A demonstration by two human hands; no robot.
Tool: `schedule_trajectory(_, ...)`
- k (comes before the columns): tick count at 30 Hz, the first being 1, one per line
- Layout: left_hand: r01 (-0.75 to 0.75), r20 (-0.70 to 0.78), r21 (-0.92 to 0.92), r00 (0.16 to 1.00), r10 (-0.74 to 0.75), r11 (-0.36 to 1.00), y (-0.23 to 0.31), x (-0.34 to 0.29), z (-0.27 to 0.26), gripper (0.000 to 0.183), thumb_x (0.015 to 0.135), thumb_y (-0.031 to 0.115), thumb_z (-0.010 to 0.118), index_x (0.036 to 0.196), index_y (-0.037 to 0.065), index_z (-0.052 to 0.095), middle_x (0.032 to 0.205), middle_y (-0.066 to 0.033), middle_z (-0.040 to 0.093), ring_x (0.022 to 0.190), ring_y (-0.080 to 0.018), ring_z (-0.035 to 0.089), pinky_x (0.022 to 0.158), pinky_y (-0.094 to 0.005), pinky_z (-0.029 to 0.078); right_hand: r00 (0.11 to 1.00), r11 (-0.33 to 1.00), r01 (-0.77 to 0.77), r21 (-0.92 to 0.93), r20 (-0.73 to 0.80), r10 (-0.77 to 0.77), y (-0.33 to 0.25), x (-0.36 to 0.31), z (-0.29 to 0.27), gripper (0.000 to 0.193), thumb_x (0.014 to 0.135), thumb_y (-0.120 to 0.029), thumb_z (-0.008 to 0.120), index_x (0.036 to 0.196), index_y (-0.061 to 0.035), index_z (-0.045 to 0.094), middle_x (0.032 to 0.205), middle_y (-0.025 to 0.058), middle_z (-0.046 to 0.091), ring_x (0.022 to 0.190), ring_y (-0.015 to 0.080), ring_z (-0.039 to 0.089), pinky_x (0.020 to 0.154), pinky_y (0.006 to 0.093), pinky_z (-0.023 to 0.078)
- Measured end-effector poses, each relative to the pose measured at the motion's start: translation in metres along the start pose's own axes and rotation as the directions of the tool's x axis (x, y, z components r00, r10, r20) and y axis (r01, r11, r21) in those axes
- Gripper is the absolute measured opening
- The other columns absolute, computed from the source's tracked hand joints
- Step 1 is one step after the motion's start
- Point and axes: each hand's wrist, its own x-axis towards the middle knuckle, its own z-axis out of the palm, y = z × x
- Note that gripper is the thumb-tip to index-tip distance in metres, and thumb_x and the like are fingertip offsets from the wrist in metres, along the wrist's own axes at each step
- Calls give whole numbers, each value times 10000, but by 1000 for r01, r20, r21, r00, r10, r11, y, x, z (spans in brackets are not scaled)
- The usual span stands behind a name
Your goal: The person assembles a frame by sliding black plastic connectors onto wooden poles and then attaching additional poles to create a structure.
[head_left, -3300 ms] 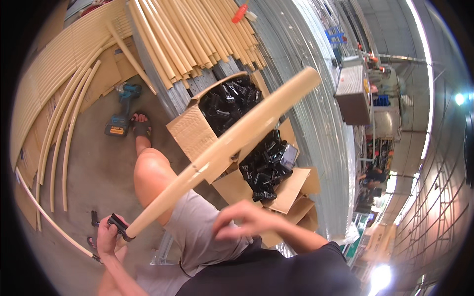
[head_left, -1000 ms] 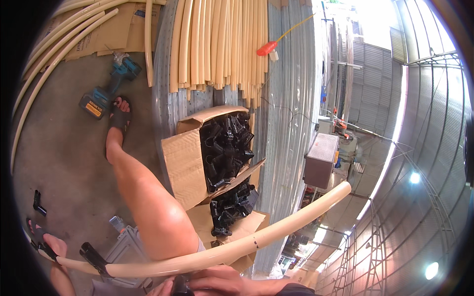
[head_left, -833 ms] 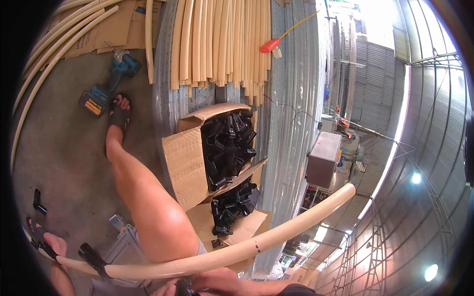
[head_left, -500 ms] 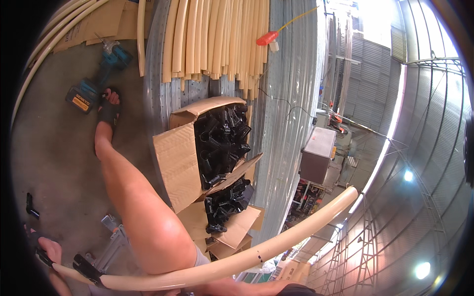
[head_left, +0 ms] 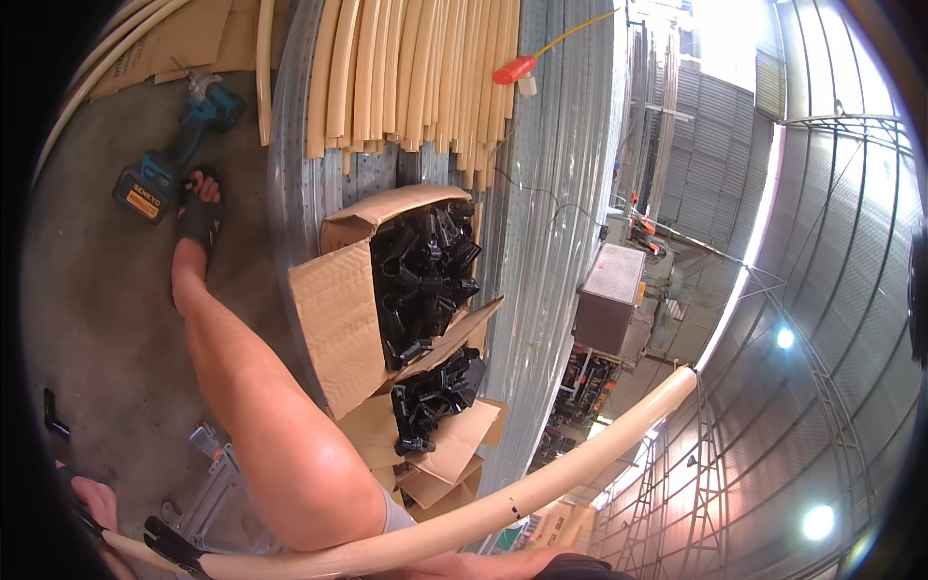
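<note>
A long cream tube [head_left: 445,530] crosses the lower part of the view, from the lower left up to its free end at the right. It passes in front of my bent knee [head_left: 338,507]. A black pipe fitting [head_left: 172,547] is on the tube at lower left, and another dark fitting [head_left: 89,525] shows nearer the left rim. Behind the tube, a bare forearm [head_left: 474,565] with a black sleeve [head_left: 578,567] runs along the lower edge. Neither of my hands can be made out; the tube and the picture's lower edge hide where they are.
Open cardboard boxes [head_left: 333,333] hold many black fittings [head_left: 425,280]. Cream tubes [head_left: 406,72] lie stacked on metal profiles [head_left: 546,290]. A teal cordless drill [head_left: 184,145] lies on the floor by my sandalled foot [head_left: 201,208]. A loose black fitting [head_left: 55,416] and a metal frame [head_left: 217,503] are at lower left.
The whole view has shifted a little, so the boxes, drill and stacked tubes appear slightly further left. The cream tube keeps nearly the same place across the picture.
</note>
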Motion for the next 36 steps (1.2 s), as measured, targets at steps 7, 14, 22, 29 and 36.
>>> schedule_trajectory(7,54,35,3,998,-54,999,3,-5,-8,452,895,262,755,1087,-120,607,1035,-317,689,923,-364,712,855,-421,567,982,976,-138,169,-106,157,-13,14,-6,178,899,-95,728,1044,-12,668,988,164,675,886,308,679,755,374,550)
schedule_trajectory(14,62,-10,-19,998,-62,998,2,-11,-4,418,912,166,733,1151,-142,583,1125,-307,667,984,-325,689,873,-400,563,995,996,-71,-46,-78,67,-18,18,-5,191,909,-152,723,1070,-61,678,994,141,668,863,306,683,717,372,550)
schedule_trajectory(22,166,-157,31,975,-159,986,2,-26,17,332,887,7,723,1172,-104,594,1092,-210,683,967,-233,663,904,-345,528,956,969,63,240,-294,10,-16,12,-3,323,873,-48,729,1156,17,588,1085,159,621,910,283,661,763,330,543)
schedule_trajectory(29,27,-254,-68,966,-43,997,12,-30,41,346,886,32,713,1176,-54,546,1188,-240,639,1095,-303,641,984,-392,489,964,984,28,176,-265,20,-5,-11,14,186,872,-49,708,1014,15,608,941,143,644,753,318,650,645,375,522)
schedule_trajectory(36,-18,-277,66,960,35,998,30,-42,57,349,901,6,693,1202,-63,531,1206,-211,641,1107,-235,632,1000,-345,475,860,932,295,211,-484,-163,-4,-26,17,227,835,-24,722,1037,10,625,901,134,655,749,303,660,645,372,531)
